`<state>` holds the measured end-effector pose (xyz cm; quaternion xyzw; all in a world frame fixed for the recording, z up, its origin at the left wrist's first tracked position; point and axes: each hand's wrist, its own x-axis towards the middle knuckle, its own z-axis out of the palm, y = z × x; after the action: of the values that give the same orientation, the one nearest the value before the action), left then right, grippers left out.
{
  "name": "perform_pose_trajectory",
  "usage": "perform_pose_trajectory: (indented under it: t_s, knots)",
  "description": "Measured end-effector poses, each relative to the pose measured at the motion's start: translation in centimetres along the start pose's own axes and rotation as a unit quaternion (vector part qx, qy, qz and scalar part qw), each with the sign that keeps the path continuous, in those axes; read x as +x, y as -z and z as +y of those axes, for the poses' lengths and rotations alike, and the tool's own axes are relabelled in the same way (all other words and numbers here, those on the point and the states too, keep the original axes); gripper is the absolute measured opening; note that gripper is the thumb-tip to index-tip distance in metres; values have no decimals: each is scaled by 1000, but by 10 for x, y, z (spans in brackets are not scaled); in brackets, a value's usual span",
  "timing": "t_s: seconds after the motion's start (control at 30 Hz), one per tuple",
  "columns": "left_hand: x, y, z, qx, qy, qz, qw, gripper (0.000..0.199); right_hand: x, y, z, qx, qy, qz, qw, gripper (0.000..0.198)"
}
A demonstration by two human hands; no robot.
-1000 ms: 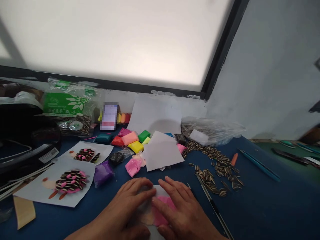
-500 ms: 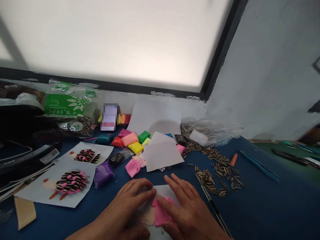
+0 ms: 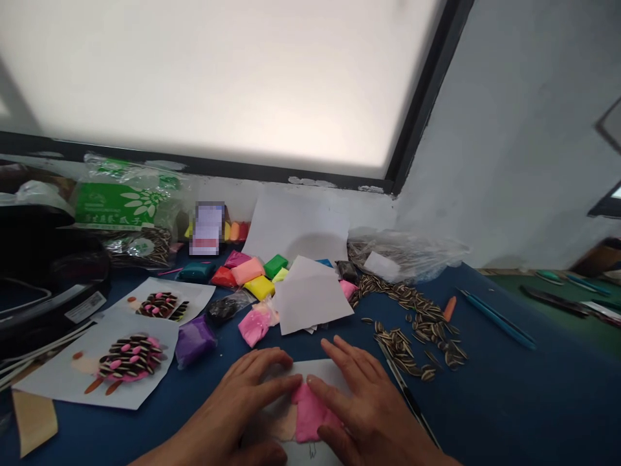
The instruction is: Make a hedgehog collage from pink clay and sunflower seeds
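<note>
Flat pink clay (image 3: 309,414) lies on a white sheet of paper (image 3: 320,369) at the bottom middle, with a patch of peach clay (image 3: 284,424) joining its left side. My left hand (image 3: 252,395) rests at the left of the sheet, fingers apart and slightly curled, its index fingertip at the pink clay's upper left edge. From the right, my right hand (image 3: 366,398) spreads over the pink clay, index fingertip and thumb touching it. Both hands hide part of the clay and paper. A small pen drawing shows below the pink clay.
Two papers with seed-covered clay hedgehogs (image 3: 129,356) lie left. Coloured clay packets (image 3: 259,287) and folded white paper (image 3: 310,298) sit ahead. Sunflower seeds (image 3: 400,346), a craft knife (image 3: 407,395) and a blue pen-like tool (image 3: 497,318) are right. A seed bag (image 3: 116,204) stands back left.
The view has shifted slightly, so surroundings sit a little further left. My right thumb has moved up onto the pink clay; both index fingers stay at its upper edge.
</note>
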<state>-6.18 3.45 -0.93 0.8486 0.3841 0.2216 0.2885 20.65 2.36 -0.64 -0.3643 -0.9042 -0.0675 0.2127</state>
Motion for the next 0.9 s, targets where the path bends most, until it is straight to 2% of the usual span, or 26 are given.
perform_pose_trajectory:
  t_s: [0.1,0.23,0.47,0.63,0.9]
  knots:
    - [0,0,0,6,-3,-5,1000,74,0,3,2,-24,32,-19,999,45]
    - [1,1,0,9,-10,-3,1000,76,-2,4,3,-33,41,-35,998,45]
    - [-3,2,4,17,-3,4,1000,70,-5,1,4,-49,76,-14,996,54]
    - [-4,4,9,9,-2,10,1000,67,-4,2,2,-39,65,-27,997,47]
    - [-4,2,4,4,8,3,1000,75,-11,-1,-2,-76,114,4,991,54]
